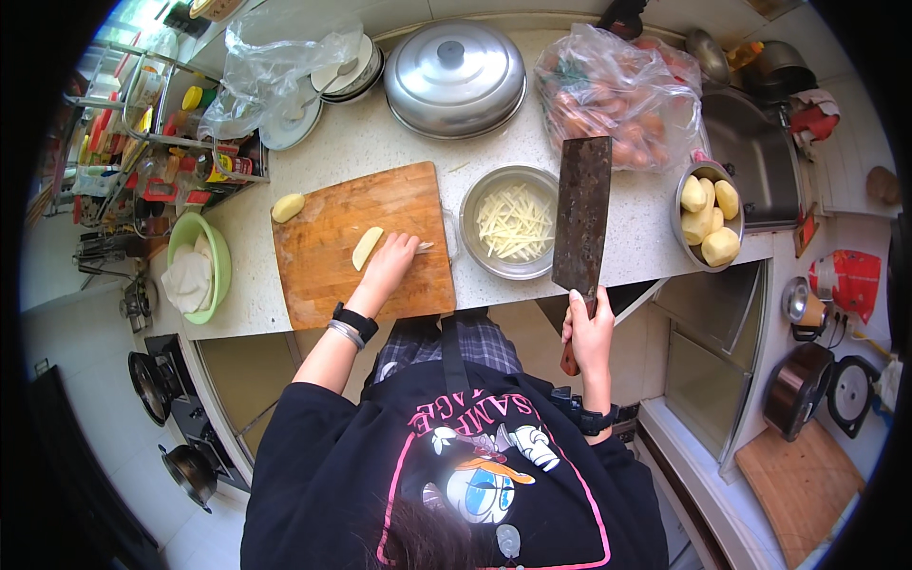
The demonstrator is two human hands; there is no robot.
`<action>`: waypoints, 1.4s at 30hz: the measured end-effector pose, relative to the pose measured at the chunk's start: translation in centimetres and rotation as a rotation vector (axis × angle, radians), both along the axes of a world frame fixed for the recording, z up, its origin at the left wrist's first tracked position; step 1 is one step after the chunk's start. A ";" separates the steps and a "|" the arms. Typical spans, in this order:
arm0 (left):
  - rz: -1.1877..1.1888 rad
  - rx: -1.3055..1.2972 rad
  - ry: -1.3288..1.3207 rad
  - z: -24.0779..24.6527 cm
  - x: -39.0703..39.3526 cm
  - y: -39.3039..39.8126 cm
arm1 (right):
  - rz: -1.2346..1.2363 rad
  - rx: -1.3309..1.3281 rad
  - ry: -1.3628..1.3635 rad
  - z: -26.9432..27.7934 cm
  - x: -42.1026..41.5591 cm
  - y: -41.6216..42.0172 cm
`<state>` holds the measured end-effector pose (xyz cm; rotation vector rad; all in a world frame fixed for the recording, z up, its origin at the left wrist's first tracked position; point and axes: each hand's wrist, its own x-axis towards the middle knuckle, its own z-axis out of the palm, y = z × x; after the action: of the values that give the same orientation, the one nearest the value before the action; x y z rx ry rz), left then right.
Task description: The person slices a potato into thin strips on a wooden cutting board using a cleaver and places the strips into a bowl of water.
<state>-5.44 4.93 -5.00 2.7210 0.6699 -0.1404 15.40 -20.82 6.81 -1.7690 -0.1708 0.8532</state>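
My right hand (590,329) grips the wooden handle of a Chinese cleaver (583,210), its dark broad blade pointing away from me beside the steel bowl. On the wooden cutting board (328,278), the fingers of my left hand (390,262) are closed over a few pale potato strips (425,247), whose ends stick out past the fingertips. Just left of that hand lies a cut potato piece (367,248). Another potato piece (288,208) sits at the board's far left corner. Many potato strips (516,221) lie in the steel bowl (470,249) right of the board.
A second bowl (678,235) of peeled potatoes stands near the sink (755,164). Behind are a domed lid (456,85), a plastic bag of carrots (620,107) and stacked dishes (349,75). On the left are a green basin (222,263) and a bottle rack (178,139).
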 end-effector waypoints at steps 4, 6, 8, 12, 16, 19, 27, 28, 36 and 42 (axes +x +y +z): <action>0.053 -0.044 -0.020 0.2 -0.3 -0.1 | 0.001 0.006 0.003 0.1 0.0 0.1; 0.084 -0.068 -0.053 -0.1 -0.6 0.0 | 0.000 0.006 0.003 0.0 0.0 0.1; 0.100 -0.101 -0.065 -0.2 -0.9 0.1 | 0.005 -0.001 -0.003 0.1 -0.1 0.1; 0.113 -0.244 -0.169 2.7 0.8 -0.1 | 0.008 0.002 -0.001 0.3 0.0 0.1; 0.369 -0.880 -0.111 9.2 8.1 -1.9 | -0.016 -0.008 -0.011 0.2 0.3 -0.3; 0.292 -0.941 -0.156 11.6 12.8 -2.7 | -0.036 -0.006 -0.013 0.5 0.3 -0.5; -0.099 -0.095 -0.261 3.5 13.4 -4.3 | -0.067 -0.016 -0.010 0.4 0.2 -1.9; -0.172 -0.091 -0.197 2.8 13.1 -4.8 | -0.072 -0.017 -0.005 0.6 0.2 -1.9; -0.268 0.023 0.233 -0.4 13.6 -6.8 | -0.071 -0.024 0.000 0.4 0.2 -2.2; -0.296 0.048 -0.262 3.9 13.6 -6.7 | -0.073 -0.022 0.000 0.4 0.3 -1.8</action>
<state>8.20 -1.72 -1.10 2.7994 0.1983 0.1621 15.71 -22.62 7.21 -1.7851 -0.0964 0.8051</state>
